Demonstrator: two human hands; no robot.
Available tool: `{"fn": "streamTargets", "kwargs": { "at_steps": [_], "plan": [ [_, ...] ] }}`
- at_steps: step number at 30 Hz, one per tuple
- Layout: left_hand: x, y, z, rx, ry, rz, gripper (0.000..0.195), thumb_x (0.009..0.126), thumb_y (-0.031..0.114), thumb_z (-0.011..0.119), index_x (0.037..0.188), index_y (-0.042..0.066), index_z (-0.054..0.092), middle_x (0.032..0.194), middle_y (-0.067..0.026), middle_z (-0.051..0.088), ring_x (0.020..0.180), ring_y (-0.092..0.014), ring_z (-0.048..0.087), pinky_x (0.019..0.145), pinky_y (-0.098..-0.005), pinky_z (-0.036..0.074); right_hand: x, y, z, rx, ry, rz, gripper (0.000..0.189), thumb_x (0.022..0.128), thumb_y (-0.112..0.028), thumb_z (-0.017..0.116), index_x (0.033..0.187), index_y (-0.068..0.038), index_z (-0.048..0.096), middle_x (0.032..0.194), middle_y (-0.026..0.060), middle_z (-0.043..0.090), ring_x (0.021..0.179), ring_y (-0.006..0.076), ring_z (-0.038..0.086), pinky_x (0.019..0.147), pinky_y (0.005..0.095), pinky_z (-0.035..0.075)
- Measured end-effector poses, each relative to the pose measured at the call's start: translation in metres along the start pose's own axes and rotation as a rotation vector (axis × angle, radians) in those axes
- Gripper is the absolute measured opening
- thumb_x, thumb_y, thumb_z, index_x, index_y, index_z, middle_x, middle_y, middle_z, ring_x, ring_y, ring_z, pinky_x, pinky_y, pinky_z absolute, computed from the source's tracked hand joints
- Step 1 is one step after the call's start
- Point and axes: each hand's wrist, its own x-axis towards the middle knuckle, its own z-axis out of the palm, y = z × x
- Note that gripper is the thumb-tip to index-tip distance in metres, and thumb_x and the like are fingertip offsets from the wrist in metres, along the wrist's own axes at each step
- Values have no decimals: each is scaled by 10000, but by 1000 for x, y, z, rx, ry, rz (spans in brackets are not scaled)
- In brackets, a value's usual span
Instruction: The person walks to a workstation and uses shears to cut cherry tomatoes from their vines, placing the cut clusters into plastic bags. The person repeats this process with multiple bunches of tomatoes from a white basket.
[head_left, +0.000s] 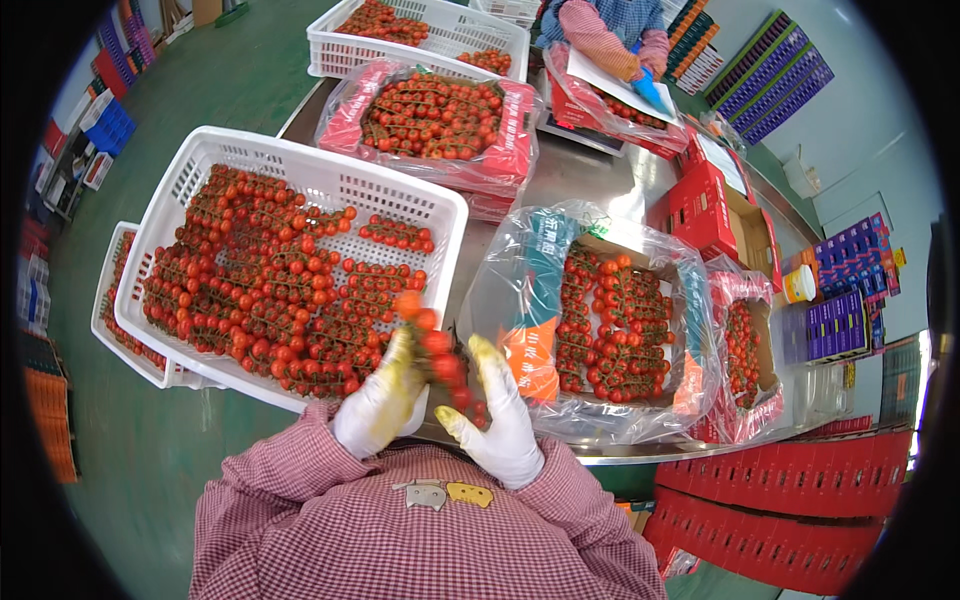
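Both my hands wear white gloves with yellow-green stains on the fingers. A bunch of red cherry tomatoes on the vine (442, 356), blurred by motion, is held in my left hand (381, 394). Close to its right side is my right hand (499, 420), thumb and fingers spread apart, apparently holding nothing. On the left, a white plastic crate (450, 225) holds many such bunches. To the right, a teal and orange carton (547, 255) lined with clear plastic film contains bunches laid in rows.
A filled pink carton (510, 135) and another white crate (322, 45) stand behind. A co-worker's blue-gloved hand (649, 90) rests by a white sheet on a carton. Red cartons (701, 217) and a smaller tomato box (769, 405) line the right of the metal table (480, 262).
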Motion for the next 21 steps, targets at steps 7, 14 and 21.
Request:
{"fn": "streamTargets", "kwargs": {
  "at_steps": [7,14,21],
  "plan": [
    [14,-5,19,254,-603,-133,736,986,249,532,1526,-9,104,1577,-160,201,1461,-267,196,1181,-421,159,45,57,-103,381,257,339,643,802,90,634,1408,2,436,1219,95,585,1022,146,589,879,299,513],
    [4,-15,-13,563,-420,-262,521,974,136,570,1444,10,383,1440,-137,446,1343,-221,405,1124,-351,319,125,188,-169,100,-320,398,633,767,72,640,1374,26,464,1209,102,590,1054,164,574,952,295,460],
    [19,36,-82,1121,27,50,342,911,87,613,1247,41,576,1131,-99,643,1088,-211,601,929,-357,495,155,225,-161,-564,-237,17,572,747,40,660,1297,19,503,1216,212,571,1092,340,566,987,404,434]
  ]
}}
